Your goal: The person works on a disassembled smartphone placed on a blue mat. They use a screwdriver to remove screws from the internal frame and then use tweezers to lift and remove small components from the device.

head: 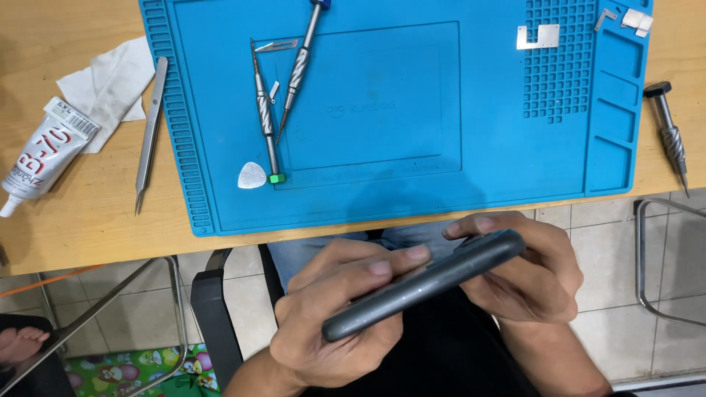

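**Head view: dark phone held edge-on in both hands**

A wooden surface (88, 220) is seen across the top, and most of it is covered by a blue work mat (500, 147). Below the surface edge, at six o'clock, a dark phone (426, 283) is held tilted over the lap. The grip of the left hand (338, 323) is clamped on its lower end; the grip of the right hand (529, 276) is clamped on its upper end. On the mat at eleven o'clock, two screwdrivers (265, 110) are laid beside a pale pick (251, 176). Tweezers (150, 129) and a glue tube (44, 154) are laid at nine o'clock.
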